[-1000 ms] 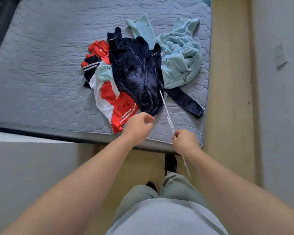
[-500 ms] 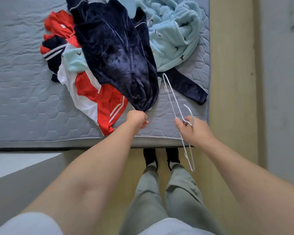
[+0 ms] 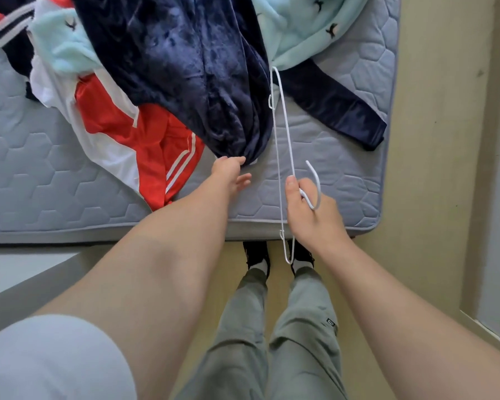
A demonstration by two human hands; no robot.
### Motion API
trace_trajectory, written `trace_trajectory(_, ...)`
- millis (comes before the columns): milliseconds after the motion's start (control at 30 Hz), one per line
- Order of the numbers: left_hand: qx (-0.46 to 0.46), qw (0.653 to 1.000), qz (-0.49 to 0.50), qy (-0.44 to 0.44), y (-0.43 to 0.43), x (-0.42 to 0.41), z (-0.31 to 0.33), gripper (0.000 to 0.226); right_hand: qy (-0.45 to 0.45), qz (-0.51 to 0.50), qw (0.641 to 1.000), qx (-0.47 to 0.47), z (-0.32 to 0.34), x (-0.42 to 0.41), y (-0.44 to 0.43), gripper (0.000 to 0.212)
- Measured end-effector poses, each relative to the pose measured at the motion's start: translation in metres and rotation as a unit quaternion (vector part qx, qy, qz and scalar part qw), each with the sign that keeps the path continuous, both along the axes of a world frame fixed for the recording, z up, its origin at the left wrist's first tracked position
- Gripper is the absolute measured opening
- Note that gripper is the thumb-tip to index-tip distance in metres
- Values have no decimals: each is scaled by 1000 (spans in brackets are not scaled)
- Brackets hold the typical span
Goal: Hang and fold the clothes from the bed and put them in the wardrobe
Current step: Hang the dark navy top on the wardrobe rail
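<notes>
- A pale grey short sleeve fills the near left corner, and both bare forearms reach from there toward the bed.
- Grey-green trousers run down to black shoes on a yellowish floor, toes at the bed's near edge.
- The right-hand grip is closed round the neck of a thin white wire hanger. Its hook curls up above the knuckles. Its frame is seen edge-on, from below the mattress edge to the clothes pile.
- The left-hand grip lies loose over the grey-blue quilted mattress. Its fingers are stretched out and its fingertips touch the near tip of a dark navy velvet garment. It does not visibly clasp the cloth.
- That navy garment lies on top of the pile, just left of the hanger's far end.
- A red and white sports top with white stripes lies partly under the navy garment, on its left.
- A navy velvet sleeve stretches right, toward the mattress's right edge.
- A pale turquoise fleece garment with small dark bird motifs lies farthest, at the far right of the pile.
</notes>
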State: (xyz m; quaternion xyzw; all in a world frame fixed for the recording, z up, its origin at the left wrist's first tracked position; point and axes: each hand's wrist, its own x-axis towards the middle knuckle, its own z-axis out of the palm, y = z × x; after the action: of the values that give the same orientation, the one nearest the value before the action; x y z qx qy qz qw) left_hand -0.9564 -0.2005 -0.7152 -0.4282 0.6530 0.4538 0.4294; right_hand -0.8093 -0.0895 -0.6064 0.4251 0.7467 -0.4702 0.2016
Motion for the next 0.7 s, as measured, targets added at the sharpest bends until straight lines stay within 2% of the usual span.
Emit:
trace_trajectory(233, 24, 997, 60, -38, -6, -6, -21, 45, -23, 27, 999, 15, -13, 12, 2, 51)
trace_trajectory(367, -15, 997, -31, 69, 0, -4, 5, 34, -14, 29, 999, 10, 7, 19, 3, 48)
trace_trajectory(533, -87, 953, -107, 269, -3, -6, 118, 17, 6, 34, 999, -2, 71, 19, 1, 50)
trace_trajectory(700, -80, 913, -93, 390, -20, -22, 267, 29, 74, 40, 996, 15, 164, -1, 1, 47)
